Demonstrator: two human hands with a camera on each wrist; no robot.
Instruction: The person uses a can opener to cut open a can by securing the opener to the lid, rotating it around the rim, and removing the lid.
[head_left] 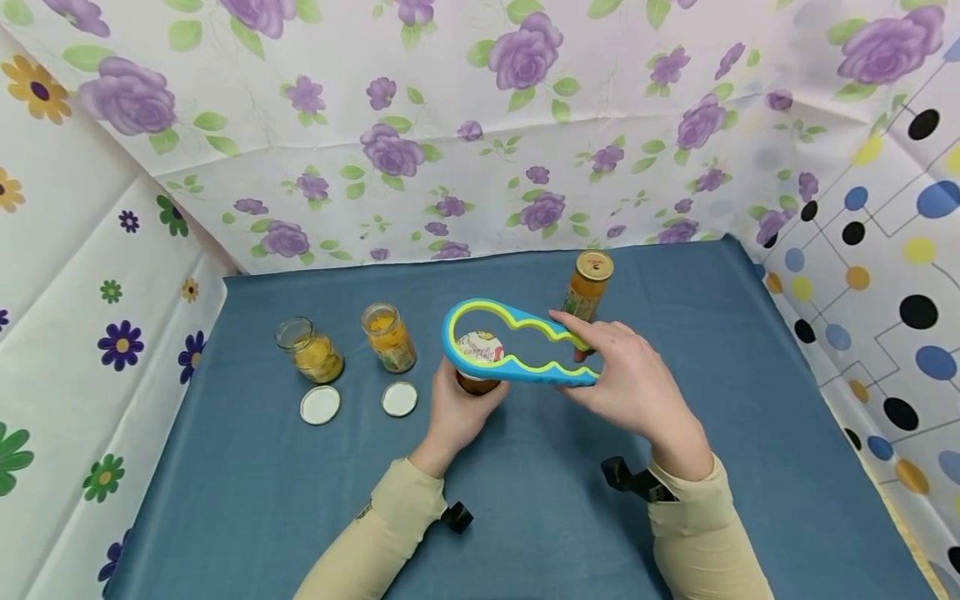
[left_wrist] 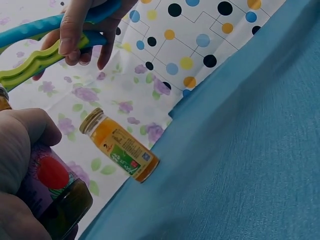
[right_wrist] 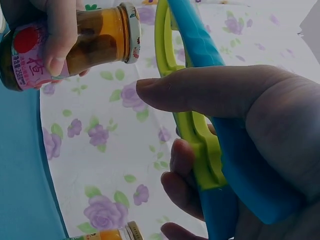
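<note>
My left hand (head_left: 459, 415) grips a glass jar (right_wrist: 97, 42) with a dark brown filling, a pink label with a red fruit, and a printed lid (head_left: 480, 345). The fingers wrap round the jar's body. In my right hand (head_left: 639, 385) is a blue and lime-green jar opener (head_left: 517, 372), held by its two wavy handles. From the head view, the opener's rounded loop lies over the lid. The right wrist view shows a gap between the lid and the opener. Behind the right hand stands a closed jar (left_wrist: 122, 147) of orange contents with a gold lid.
Left on the blue cloth (head_left: 540, 517) are two lidless jars, one tilted-looking jar of yellow pieces (head_left: 318, 358) and one orange-filled jar (head_left: 390, 342). Before them lie two loose lids, a left lid (head_left: 320, 405) and a right lid (head_left: 399, 399). Patterned curtains (head_left: 450, 125) border the table.
</note>
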